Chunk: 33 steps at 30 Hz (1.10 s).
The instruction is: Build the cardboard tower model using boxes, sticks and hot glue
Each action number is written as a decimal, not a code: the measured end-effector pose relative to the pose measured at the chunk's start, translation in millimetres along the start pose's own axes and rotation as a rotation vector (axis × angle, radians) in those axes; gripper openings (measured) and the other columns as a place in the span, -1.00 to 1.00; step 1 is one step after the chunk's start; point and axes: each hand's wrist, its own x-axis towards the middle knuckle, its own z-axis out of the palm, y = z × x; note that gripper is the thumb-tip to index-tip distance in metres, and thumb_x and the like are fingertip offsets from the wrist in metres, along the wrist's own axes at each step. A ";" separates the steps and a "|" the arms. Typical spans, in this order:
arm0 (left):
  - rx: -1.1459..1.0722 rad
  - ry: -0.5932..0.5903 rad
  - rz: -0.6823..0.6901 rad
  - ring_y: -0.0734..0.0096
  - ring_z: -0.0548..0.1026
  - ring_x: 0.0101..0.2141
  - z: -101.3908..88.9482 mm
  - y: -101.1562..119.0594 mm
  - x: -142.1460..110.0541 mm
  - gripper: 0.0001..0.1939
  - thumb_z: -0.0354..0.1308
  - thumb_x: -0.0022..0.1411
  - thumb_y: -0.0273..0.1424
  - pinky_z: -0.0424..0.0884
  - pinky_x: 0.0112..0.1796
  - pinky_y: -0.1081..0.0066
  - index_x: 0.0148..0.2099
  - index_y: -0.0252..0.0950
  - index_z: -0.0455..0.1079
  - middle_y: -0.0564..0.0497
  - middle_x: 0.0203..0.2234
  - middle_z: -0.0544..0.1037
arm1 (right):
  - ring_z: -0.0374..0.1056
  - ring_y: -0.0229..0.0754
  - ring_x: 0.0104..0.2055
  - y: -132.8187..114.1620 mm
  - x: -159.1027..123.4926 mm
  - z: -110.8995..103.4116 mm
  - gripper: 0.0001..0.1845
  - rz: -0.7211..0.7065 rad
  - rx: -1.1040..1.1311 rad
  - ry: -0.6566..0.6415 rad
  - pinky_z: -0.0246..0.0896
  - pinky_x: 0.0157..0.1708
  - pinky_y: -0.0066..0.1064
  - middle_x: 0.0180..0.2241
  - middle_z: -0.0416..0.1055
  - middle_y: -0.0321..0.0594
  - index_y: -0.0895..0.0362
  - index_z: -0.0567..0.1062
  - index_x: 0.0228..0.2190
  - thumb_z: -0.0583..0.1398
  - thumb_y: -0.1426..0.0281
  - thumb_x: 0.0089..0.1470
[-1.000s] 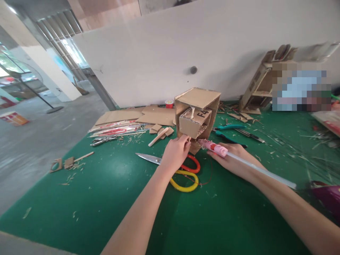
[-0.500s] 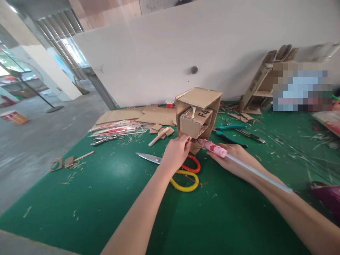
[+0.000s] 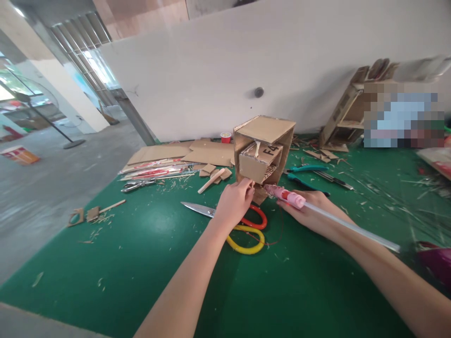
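Note:
A small cardboard box model (image 3: pixel 263 149) stands on the green table (image 3: pixel 148 263), with a smaller printed box set inside its open front. My left hand (image 3: pixel 234 202) is closed in a pinch at the model's lower front edge. My right hand (image 3: pixel 312 211) grips a pink glue gun (image 3: pixel 286 195) with a long clear glue stick (image 3: pixel 352 227) trailing back over my forearm; its nozzle points at the model's base beside my left fingers. Scissors with red and yellow handles (image 3: pixel 246 230) lie under my left wrist.
Flat cardboard sheets (image 3: pixel 183 152) and strips lie behind left, with metal pliers (image 3: pixel 136 186) and wood scraps (image 3: pixel 211 180). Teal-handled pliers (image 3: pixel 305 171) lie right of the model. Another cardboard structure (image 3: pixel 343 122) leans on the white wall. A red cup (image 3: pixel 225 137) stands behind.
Almost nothing: both hands stay at the model's base; the glue stick's rear end has shifted slightly.

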 end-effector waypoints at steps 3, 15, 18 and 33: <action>-0.011 -0.003 -0.001 0.30 0.55 -0.33 -1.0 -0.2 0.1 -0.91 0.03 0.28 -0.47 0.37 -0.34 0.41 -0.17 -0.23 0.31 0.03 -0.36 0.58 | 0.41 -0.15 -0.49 -2.5 -1.2 -3.3 -0.62 0.049 0.035 0.006 0.15 -0.55 -0.43 -0.50 0.48 -0.22 0.06 0.49 -0.43 0.03 0.08 0.14; -0.003 -0.004 0.003 0.30 0.56 -0.33 -1.6 1.6 -0.4 -0.91 0.02 0.29 -0.47 0.39 -0.33 0.41 -0.17 -0.24 0.31 0.02 -0.35 0.58 | 0.28 -0.23 -0.59 14.0 2.8 4.3 -0.59 0.121 0.082 -0.090 0.07 -0.62 -0.47 -0.58 0.42 -0.28 0.03 0.48 -0.44 0.04 0.01 0.10; -0.001 -0.004 0.001 0.30 0.56 -0.33 -1.3 1.5 -0.4 -0.91 0.02 0.29 -0.47 0.39 -0.33 0.41 -0.17 -0.24 0.31 0.02 -0.36 0.58 | 0.27 -0.23 -0.60 15.7 3.0 5.1 -0.58 0.109 0.098 -0.082 0.06 -0.64 -0.47 -0.59 0.41 -0.29 0.03 0.49 -0.42 0.04 0.00 0.10; -0.005 0.004 0.001 0.29 0.56 -0.33 0.6 -0.2 -0.2 -0.90 0.04 0.28 -0.47 0.41 -0.33 0.40 -0.15 -0.25 0.32 0.01 -0.37 0.58 | 0.25 -0.21 -0.69 26.4 8.7 13.6 -0.51 0.122 0.103 -0.031 0.06 -0.65 -0.40 -0.79 0.26 -0.30 0.05 0.37 -0.67 0.05 0.01 0.10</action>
